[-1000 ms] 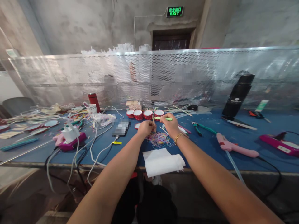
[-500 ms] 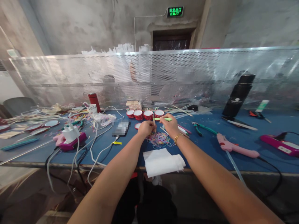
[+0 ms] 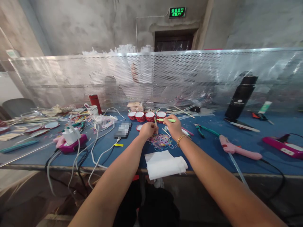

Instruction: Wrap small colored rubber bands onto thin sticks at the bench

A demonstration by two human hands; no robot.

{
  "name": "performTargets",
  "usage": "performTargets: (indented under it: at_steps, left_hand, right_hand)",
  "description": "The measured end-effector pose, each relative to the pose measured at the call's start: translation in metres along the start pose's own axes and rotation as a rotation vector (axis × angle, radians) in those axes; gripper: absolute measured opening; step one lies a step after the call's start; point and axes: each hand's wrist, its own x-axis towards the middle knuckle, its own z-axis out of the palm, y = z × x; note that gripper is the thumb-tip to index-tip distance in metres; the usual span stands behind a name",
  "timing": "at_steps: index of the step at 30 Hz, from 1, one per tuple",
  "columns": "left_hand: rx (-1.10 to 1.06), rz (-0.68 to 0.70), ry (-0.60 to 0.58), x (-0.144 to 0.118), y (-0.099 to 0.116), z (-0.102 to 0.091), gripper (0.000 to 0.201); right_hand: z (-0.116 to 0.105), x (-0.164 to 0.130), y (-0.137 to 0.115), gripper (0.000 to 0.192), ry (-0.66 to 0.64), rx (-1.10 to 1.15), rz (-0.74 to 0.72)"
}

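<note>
My left hand [image 3: 147, 130] is closed on a narrow wooden stick [image 3: 155, 121], which stands up from its fingertips. In my right hand [image 3: 174, 126] is a light-green marker pen [image 3: 171, 120], held level with its tip pointing left at the stick. Whether the tip touches the stick is too small to tell. Below both hands lies a heap of small coloured rubber bands [image 3: 161, 142]. Just beyond them stand stacks of round white-topped pieces with red patterned sides [image 3: 150, 116]. One more such piece [image 3: 139, 127] is partly hidden by my left hand.
A folded white sheet [image 3: 167, 166] lies at the front edge. To the left are a phone [image 3: 123, 130], white cables and a purple power strip [image 3: 73, 143]. Rightward lie pliers [image 3: 208, 130], a pink glue gun [image 3: 240, 151] and a black flask [image 3: 241, 97]. A perforated metal screen [image 3: 201, 69] closes the back.
My right hand and the marker pen have shifted slightly to the right. My left hand stays in place with the wooden stick.
</note>
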Motion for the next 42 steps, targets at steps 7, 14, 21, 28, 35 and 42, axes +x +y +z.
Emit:
performTargets:
  at_steps: [7, 14, 21, 28, 35, 42]
  left_hand:
    - [-0.002, -0.008, -0.005, 0.0002, 0.0003, 0.0001, 0.016]
    - [0.002, -0.001, 0.007, -0.0006, 0.0012, -0.0004, 0.015]
    - [0.015, -0.011, -0.002, -0.0013, 0.0027, -0.0013, 0.016]
    - [0.004, -0.011, 0.002, -0.0008, 0.0021, -0.0011, 0.012]
    - [-0.002, -0.015, 0.008, -0.0018, 0.0025, -0.0004, 0.014]
    - [-0.016, -0.013, -0.005, -0.0001, 0.0009, 0.0006, 0.015]
  right_hand:
    - [0.0002, -0.0011, -0.0024, 0.017, -0.008, -0.015, 0.016]
    - [0.0, -0.0018, -0.0012, 0.016, -0.061, -0.022, 0.016]
    - [-0.0014, -0.0008, -0.002, 0.015, -0.004, -0.021, -0.012]
    - [-0.0013, 0.0001, -0.0001, 0.015, -0.002, -0.041, 0.024]
    - [-0.001, -0.001, -0.0003, 0.016, -0.038, -0.027, 0.022]
    - [-0.0009, -0.0014, -0.0011, 0.015, -0.029, -0.016, 0.012]
